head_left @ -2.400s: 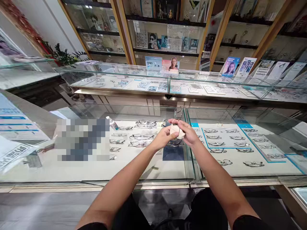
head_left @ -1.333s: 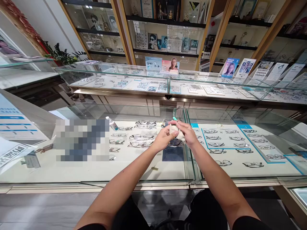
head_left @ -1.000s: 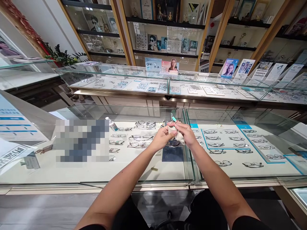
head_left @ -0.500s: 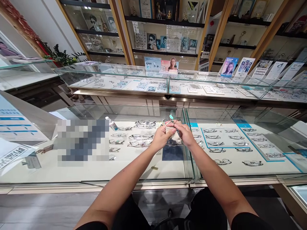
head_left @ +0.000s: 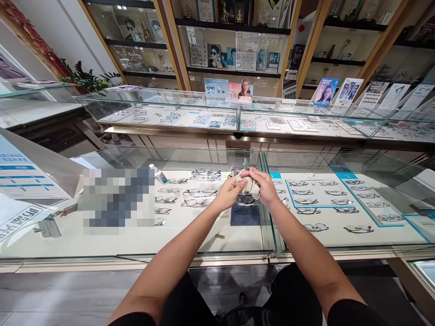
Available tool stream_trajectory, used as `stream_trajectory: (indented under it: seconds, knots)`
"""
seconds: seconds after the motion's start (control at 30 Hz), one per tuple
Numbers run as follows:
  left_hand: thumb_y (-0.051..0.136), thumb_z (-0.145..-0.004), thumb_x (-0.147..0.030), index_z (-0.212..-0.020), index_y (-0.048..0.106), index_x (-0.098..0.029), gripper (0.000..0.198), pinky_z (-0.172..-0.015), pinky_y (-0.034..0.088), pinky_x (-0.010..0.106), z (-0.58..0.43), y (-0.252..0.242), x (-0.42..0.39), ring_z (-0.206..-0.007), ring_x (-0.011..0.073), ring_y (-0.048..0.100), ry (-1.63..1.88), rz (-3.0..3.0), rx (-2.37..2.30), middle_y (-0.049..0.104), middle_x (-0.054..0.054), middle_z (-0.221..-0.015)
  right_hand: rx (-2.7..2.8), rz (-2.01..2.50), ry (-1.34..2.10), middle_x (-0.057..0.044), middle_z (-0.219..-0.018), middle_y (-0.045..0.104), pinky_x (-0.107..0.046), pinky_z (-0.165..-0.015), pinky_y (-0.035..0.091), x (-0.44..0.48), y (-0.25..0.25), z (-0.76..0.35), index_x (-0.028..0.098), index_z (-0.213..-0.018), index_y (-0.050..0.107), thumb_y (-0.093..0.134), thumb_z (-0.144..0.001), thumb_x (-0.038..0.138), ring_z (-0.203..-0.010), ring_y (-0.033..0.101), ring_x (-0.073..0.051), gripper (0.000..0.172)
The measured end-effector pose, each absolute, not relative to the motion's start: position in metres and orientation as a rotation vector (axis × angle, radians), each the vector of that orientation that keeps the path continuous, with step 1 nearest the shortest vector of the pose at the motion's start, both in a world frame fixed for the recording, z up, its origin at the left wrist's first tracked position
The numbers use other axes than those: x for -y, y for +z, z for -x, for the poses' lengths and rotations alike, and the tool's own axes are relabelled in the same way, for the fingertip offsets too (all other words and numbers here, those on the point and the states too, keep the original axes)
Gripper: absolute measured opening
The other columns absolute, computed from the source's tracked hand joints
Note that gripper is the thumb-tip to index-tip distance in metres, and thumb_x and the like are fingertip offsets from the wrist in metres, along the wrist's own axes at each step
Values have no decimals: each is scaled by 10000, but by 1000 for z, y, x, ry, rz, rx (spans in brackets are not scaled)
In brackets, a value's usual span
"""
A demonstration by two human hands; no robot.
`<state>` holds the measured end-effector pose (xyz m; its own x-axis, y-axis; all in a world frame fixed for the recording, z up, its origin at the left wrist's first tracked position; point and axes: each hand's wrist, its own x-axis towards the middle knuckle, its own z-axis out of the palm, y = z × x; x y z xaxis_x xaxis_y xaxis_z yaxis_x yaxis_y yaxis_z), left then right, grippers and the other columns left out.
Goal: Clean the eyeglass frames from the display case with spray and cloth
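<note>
My left hand is closed on a crumpled, pale cloth, thumb on top of it. From the other side my right hand pinches a pair of thin-rimmed eyeglasses, its fingers meeting the left ones over the cloth. One lens with a greenish reflection sticks up beyond my fingers. A dark thin piece, seemingly a temple, crosses the cloth. The rest of the frame is hidden by the cloth and fingers. Below my hands a dark blue sheet lies in view at the glass counter.
A white spray bottle stands left of my hands. Several eyeglasses lie in rows in the counter, with more on the right. A small gold-coloured piece lies nearer me. A blurred patch covers the left side.
The cloth has been turned and bunched, so more of it shows between my hands. The raised lens sits slightly lower and shows less green glare.
</note>
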<state>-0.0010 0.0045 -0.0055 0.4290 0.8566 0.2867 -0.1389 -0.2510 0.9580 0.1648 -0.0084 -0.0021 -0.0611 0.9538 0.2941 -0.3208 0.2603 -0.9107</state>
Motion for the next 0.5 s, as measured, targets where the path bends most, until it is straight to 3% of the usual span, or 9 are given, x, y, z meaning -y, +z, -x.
stream_trajectory:
  seconds: [0.17, 0.33, 0.5]
  knots:
    - [903, -850, -696, -1284, 736, -146, 720, -897, 519, 305, -1, -9, -3, -937, 207, 657, 1073, -1495, -574, 758, 76, -1049, 1042, 730, 1232, -54, -1077, 732, -374, -963, 546, 9, 0, -161, 267, -849, 881, 931, -798, 585, -1015, 668, -243, 326]
    - [897, -850, -703, -1194, 735, -162, 662, -1002, 527, 342, -4, -6, 1, -1018, 238, 669, 1210, -1562, -661, 756, 73, -1028, 1136, 739, 1173, -67, -1060, 719, -397, -1027, 532, 13, 3, -157, 274, -809, 857, 906, -812, 611, -1109, 649, -275, 341]
    - [747, -945, -793, -1081, 741, -158, 649, -895, 509, 316, -5, -7, 4, -884, 199, 615, 1277, -1566, -725, 711, 47, -916, 1166, 713, 1171, -63, -1014, 704, -418, -1090, 492, 14, 3, -158, 278, -777, 866, 910, -811, 571, -1112, 636, -271, 298]
